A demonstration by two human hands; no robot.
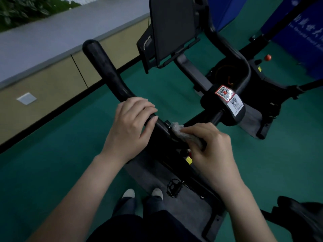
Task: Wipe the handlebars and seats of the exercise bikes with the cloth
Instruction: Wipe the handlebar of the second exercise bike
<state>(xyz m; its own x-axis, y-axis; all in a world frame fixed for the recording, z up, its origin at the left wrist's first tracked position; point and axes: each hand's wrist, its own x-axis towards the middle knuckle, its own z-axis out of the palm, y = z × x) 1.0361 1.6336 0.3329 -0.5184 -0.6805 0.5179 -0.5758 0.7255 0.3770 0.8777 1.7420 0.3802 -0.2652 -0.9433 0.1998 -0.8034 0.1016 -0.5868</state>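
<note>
Floor [52, 163]: green, and it lies under everything in view.
Wall [43, 88]: a beige lower band with a black skirting runs along the left, with a small grey plate [26, 98] set in it.
Bike [244, 123]: a black exercise bike stands in the middle, seen from above, with a dark mat under it.
Banner [300, 32]: a blue panel with white lettering at the far right, too blurred to read.
Screen [173, 28]: a dark flat panel stands in a holder at the front of the bike.
Handlebar [103, 67]: a black padded bar whose left arm juts up and away, its inner part running down toward the middle of the bike.
Seat [300, 215]: a black shape at the bottom right corner, partly cut off.
Left hand [129, 126]: wrapped round the handlebar, fingers curled over the top.
Right hand [211, 147]: just beside the left, fingers bent and pinching the cloth down against the bar.
Cloth [181, 133]: pale grey and bunched, lying on the handlebar under the right fingers, its end sticking out toward the left hand.
Stickers [224, 92]: a red-edged and a white code label lie side by side on the centre housing.
Pedal [173, 187]: black, low beside the frame.
Shoes [128, 193]: two pale toes on the floor beside the mat.
Knob [267, 57]: small and red, at the far right.
</note>
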